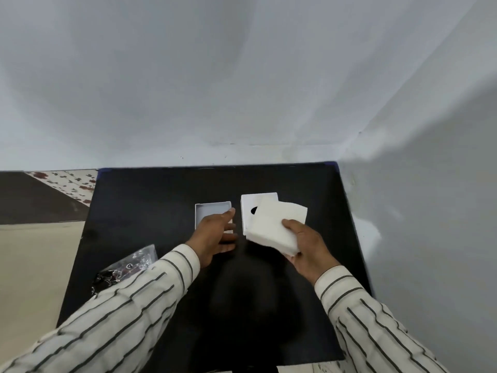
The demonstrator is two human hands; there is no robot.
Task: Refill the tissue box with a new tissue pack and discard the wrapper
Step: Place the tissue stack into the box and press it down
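An open white tissue box base (208,211) lies on the black table mat (161,200). My left hand (215,235) rests at its near right corner, fingers spread against the box's edge. The box lid (250,208), white with a dark oval slot, lies to the right. My right hand (306,246) holds a stack of white tissues (274,227) just above the lid's near side, partly covering it. A crumpled clear wrapper (129,265) with dark print lies at the mat's left edge, beside my left sleeve.
White walls close in behind and on the right of the table. A beige floor and a patterned cloth (67,184) show to the left. The mat's near half holds only my striped sleeves.
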